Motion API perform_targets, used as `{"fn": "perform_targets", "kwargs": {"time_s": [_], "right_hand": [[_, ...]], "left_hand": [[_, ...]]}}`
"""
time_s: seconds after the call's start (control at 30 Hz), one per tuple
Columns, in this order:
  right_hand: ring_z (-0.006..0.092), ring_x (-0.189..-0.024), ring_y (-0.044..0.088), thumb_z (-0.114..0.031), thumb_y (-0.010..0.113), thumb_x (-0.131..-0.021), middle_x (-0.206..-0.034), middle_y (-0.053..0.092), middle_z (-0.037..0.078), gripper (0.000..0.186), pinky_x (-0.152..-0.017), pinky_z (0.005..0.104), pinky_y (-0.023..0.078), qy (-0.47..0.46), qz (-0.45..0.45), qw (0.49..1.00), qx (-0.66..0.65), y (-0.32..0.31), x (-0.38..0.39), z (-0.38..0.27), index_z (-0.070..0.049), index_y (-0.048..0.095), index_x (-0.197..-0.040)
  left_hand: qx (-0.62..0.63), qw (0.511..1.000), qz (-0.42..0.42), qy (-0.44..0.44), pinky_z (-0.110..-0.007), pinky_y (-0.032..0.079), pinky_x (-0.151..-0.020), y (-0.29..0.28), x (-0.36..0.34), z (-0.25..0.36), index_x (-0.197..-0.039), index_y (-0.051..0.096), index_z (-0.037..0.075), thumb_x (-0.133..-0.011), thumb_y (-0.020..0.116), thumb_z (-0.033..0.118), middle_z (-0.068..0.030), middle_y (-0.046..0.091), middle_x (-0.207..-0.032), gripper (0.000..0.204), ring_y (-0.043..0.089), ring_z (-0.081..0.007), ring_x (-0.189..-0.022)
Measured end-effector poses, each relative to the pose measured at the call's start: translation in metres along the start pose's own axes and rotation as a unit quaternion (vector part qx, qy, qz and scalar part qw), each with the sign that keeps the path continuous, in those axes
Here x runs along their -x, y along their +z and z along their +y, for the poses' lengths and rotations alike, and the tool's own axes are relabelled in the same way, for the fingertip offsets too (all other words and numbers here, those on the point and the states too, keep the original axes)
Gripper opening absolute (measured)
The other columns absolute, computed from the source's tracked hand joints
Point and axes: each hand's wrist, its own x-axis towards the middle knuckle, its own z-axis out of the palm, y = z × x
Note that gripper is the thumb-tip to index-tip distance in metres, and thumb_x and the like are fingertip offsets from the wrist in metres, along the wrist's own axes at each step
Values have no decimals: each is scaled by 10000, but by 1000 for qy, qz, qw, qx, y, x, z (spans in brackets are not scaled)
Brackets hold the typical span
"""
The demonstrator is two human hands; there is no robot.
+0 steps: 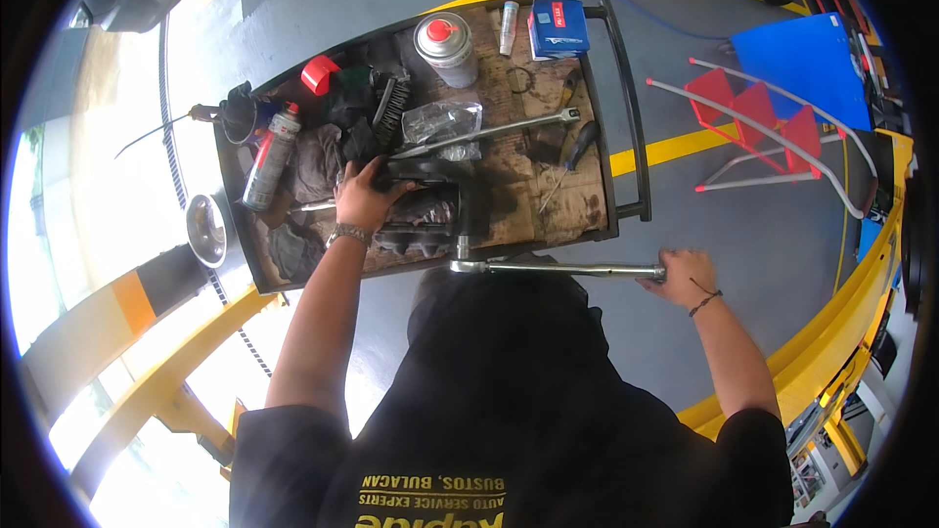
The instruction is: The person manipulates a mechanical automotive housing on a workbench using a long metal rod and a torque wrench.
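My right hand (689,279) is wrapped around the end of a long chrome torque wrench (577,269), out to the right of the cart. The wrench lies level across the cart's near edge, its head and socket (463,247) against a dark metal part (430,176). This part looks like a frame with an opening in its middle; its exact kind I cannot make out. My left hand (364,198) grips its left side, thumb reaching along the top. Beyond it lies a chrome breaker bar (489,135), slanting over a clear plastic bag (440,122).
The cart's wooden top (509,205) also bears spray cans (272,158) (448,54), a wire brush (391,103), a blue box (558,29), a screwdriver (579,149) and dark rags (318,158). A red-stepped ladder (753,122) stands right; a yellow beam (831,323) runs along the right.
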Motion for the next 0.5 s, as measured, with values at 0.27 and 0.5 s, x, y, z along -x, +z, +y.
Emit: {"fn": "perform_targets", "kwargs": {"time_s": [0.27,0.5], "right_hand": [[318,-672,673,-487,798,-710,-679,668,83,402,-643,435,536,-47,40,996,-63,67,-14,17,-114,649,-719],[348,-692,670,-481,803,-707,-718,679,107,418,-627,465,533,-65,82,987,-120,115,-27,13,-98,635,-693]], "left_hand": [[27,999,-46,-8,-464,439,-1036,6,6,-9,-1319,636,179,-732,815,512,-187,561,-1284,698,551,-391,-1204],[-40,999,1,11,-490,414,-1067,4,-1,-1,-1335,631,221,-752,785,564,-204,551,-1339,693,542,-385,-1243]]}}
